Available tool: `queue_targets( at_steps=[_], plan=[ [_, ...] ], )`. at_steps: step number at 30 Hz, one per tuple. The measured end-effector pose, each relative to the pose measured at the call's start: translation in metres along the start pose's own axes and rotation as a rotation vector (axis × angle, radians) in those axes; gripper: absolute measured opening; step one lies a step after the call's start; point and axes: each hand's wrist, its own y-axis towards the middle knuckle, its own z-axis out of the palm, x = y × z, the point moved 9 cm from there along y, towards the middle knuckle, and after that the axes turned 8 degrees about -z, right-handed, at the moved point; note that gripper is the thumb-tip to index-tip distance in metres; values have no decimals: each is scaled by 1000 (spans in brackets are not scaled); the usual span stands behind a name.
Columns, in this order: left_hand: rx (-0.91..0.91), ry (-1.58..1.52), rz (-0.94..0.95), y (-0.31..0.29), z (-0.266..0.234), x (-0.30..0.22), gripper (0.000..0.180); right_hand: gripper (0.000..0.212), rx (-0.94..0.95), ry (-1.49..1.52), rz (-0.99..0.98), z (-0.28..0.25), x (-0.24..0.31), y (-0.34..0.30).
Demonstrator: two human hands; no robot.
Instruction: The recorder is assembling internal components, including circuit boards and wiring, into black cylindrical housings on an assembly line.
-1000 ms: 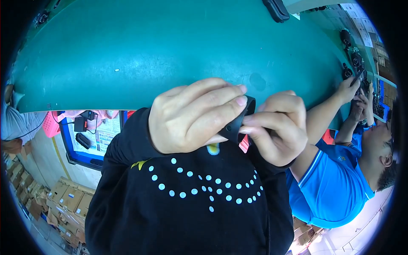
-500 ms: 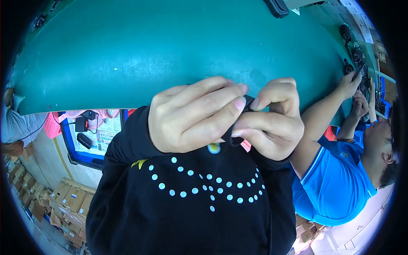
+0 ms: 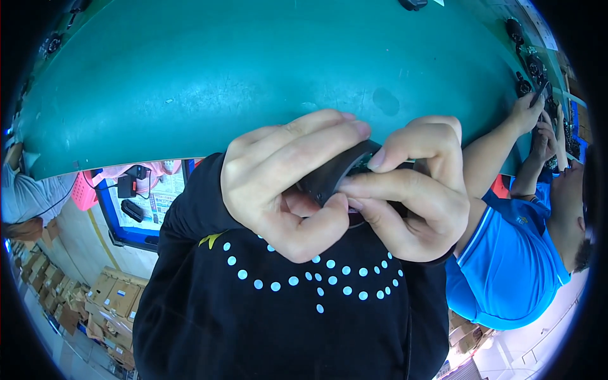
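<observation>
Both my hands meet in front of my chest, at the near edge of the green tabletop (image 3: 209,82). Between them is a black curved plastic part (image 3: 332,172), like a shell or housing, partly covered by fingers. My left hand (image 3: 278,180) wraps it from the left, fingers over the top and thumb beneath. At its right rim, the thumb and fingers of my right hand (image 3: 418,187) pinch the edge. A bit of greenish detail shows inside the rim; what it is I cannot make out.
A blue-rimmed tray (image 3: 133,234) with black parts stands below the table's left side, near a pink basket (image 3: 83,191). Cardboard boxes (image 3: 117,294) are stacked at lower left. A co-worker in a blue shirt (image 3: 506,266) handles black parts at right. A black object (image 3: 413,4) lies at the far edge.
My left hand has opened its grip around the black part, with the thumb now showing below, so more of the part is visible. My right hand has shifted slightly right and down.
</observation>
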Motion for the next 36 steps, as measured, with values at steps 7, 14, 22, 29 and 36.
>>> queue_targets(
  at_steps=[7,14,22,29,36],
  plan=[
    [-66,50,246,-4,-3,-1,61,21,-89,25,202,5,-7,-11],
    [-210,111,213,0,-3,-8,44,24,-165,-156,-23,-14,2,-9],
    [-318,216,618,-7,-4,-29,28,48,-158,-261,-287,-2,25,-17],
    [-268,261,475,-6,-11,-24,20,65,-221,-522,-339,9,29,-22],
    [-257,251,282,-4,-10,-9,24,63,-207,-660,-173,16,22,-26]
  ],
)
